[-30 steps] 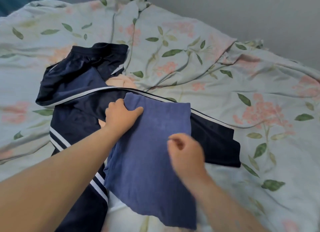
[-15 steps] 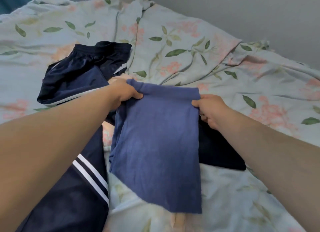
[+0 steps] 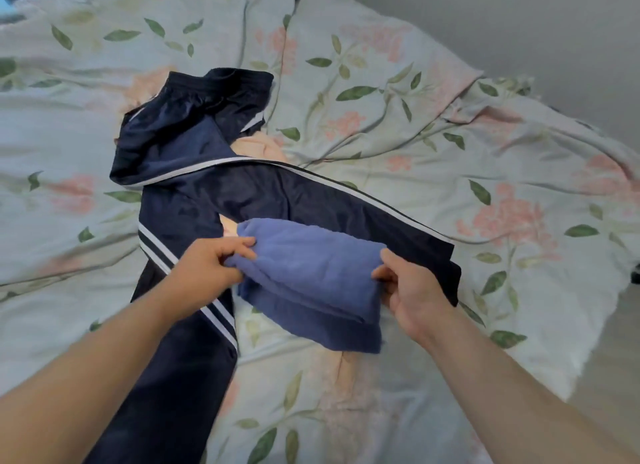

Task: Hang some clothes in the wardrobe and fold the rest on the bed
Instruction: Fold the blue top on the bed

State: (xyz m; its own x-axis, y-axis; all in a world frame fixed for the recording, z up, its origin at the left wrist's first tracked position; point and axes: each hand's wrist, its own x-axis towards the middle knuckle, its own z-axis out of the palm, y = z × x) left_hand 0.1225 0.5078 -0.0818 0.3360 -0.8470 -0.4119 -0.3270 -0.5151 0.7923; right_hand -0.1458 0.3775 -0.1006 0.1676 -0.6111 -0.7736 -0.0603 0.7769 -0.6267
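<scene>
Both hands pinch the folded blue garment point(image 3: 311, 276): left hand point(image 3: 207, 273) its left edge, right hand point(image 3: 412, 290) its right; it hangs over navy track pants point(image 3: 194, 200) on the floral bed point(image 3: 450, 152).

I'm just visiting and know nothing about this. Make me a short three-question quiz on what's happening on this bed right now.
1. True or false: both hands grip the blue cloth.
2. What does the blue cloth partly lie over? A) a pillow B) the navy striped track pants C) a hanger
3. Fill in: the floral bedding is printed with pink flowers and green ____.

Key:
1. True: the left hand pinches its left end, the right hand its right end.
2. B
3. leaves
</scene>
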